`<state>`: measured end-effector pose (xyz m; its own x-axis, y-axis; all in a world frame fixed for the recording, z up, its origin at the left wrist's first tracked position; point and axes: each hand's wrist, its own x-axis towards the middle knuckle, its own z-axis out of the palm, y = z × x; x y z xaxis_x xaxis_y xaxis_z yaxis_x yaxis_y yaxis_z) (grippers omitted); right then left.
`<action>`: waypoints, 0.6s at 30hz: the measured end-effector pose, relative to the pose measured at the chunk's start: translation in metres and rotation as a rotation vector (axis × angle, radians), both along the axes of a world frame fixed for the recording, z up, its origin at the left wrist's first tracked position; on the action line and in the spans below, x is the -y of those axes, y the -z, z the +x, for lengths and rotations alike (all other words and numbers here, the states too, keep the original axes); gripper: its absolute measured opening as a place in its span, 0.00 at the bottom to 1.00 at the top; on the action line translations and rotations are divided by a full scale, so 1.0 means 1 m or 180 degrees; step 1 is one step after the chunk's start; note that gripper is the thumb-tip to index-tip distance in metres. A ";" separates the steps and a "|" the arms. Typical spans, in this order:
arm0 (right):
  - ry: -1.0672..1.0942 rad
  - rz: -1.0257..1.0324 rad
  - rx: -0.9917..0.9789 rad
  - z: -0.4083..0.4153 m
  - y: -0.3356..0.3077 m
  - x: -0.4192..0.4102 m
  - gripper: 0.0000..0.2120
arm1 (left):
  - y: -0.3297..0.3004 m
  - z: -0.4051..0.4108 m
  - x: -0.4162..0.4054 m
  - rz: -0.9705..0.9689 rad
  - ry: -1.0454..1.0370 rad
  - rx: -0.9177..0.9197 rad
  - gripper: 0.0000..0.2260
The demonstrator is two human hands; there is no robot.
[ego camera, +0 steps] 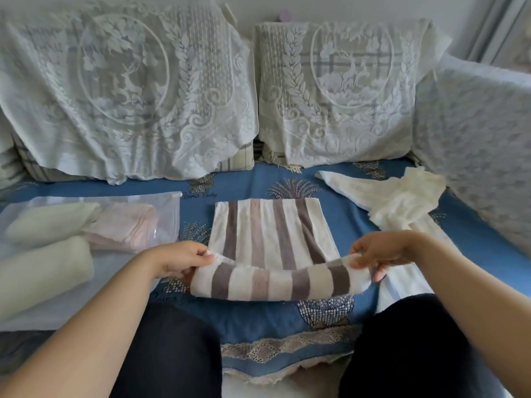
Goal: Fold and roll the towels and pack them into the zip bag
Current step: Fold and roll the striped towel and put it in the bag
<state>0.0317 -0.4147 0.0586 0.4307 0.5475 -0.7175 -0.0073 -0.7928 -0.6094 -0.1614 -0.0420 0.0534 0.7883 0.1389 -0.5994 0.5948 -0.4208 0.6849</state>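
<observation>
A brown-and-white striped towel lies flat on the blue sofa cover, its near end rolled into a tube. My left hand pinches the left end of that roll and my right hand pinches the right end. To the left lies a clear zip bag holding a cream rolled towel and a pink folded towel. Another cream rolled towel rests at the bag's near side. A loose white towel lies crumpled at the right.
Two lace-covered cushions stand along the sofa back, and a lace-covered armrest rises at the right. My dark-trousered knees press against the sofa's front edge with its lace trim.
</observation>
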 end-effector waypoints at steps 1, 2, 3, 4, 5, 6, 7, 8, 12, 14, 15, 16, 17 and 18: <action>0.0201 0.0077 0.0144 0.005 0.008 -0.004 0.05 | 0.007 0.005 -0.002 0.0066 -0.0178 0.0046 0.10; 0.0417 0.0197 0.0319 0.009 0.015 -0.008 0.05 | 0.015 0.012 -0.006 0.0227 -0.0357 0.0151 0.12; 0.0603 0.0320 0.0511 0.014 0.022 -0.013 0.06 | 0.022 0.017 -0.008 0.0476 -0.0468 0.0257 0.14; 0.0737 0.0414 0.0691 0.017 0.029 -0.019 0.06 | 0.026 0.021 -0.009 0.0800 -0.0477 0.0341 0.14; 0.0805 0.0450 0.0845 0.019 0.035 -0.024 0.06 | 0.031 0.025 -0.009 0.1126 -0.0432 0.0398 0.14; 0.0838 0.0455 0.0960 0.020 0.040 -0.028 0.06 | 0.036 0.029 -0.009 0.1384 -0.0388 0.0448 0.13; 0.0842 0.0432 0.1036 0.022 0.045 -0.031 0.06 | 0.039 0.033 -0.008 0.1549 -0.0391 0.0498 0.12; 0.0832 0.0410 0.1085 0.023 0.048 -0.035 0.06 | 0.042 0.036 -0.008 0.1644 -0.0409 0.0531 0.12; 0.0895 0.0345 0.1437 0.032 0.054 -0.048 0.10 | 0.051 0.044 -0.006 0.1760 -0.0469 0.0489 0.11; 0.1121 0.0437 0.1508 0.034 0.055 -0.057 0.12 | 0.054 0.048 -0.007 0.1736 -0.0551 0.0476 0.10; 0.1260 0.0495 0.1389 0.034 0.056 -0.060 0.11 | 0.057 0.049 -0.009 0.1725 -0.0586 0.0448 0.10; 0.1341 0.0486 0.1263 0.033 0.058 -0.062 0.10 | 0.060 0.050 -0.011 0.1703 -0.0606 0.0428 0.10; 0.1347 0.0400 0.1187 0.032 0.060 -0.063 0.10 | 0.062 0.050 -0.011 0.1681 -0.0622 0.0425 0.09; 0.1284 0.0234 0.1200 0.031 0.063 -0.063 0.10 | 0.064 0.051 -0.011 0.1658 -0.0640 0.0423 0.08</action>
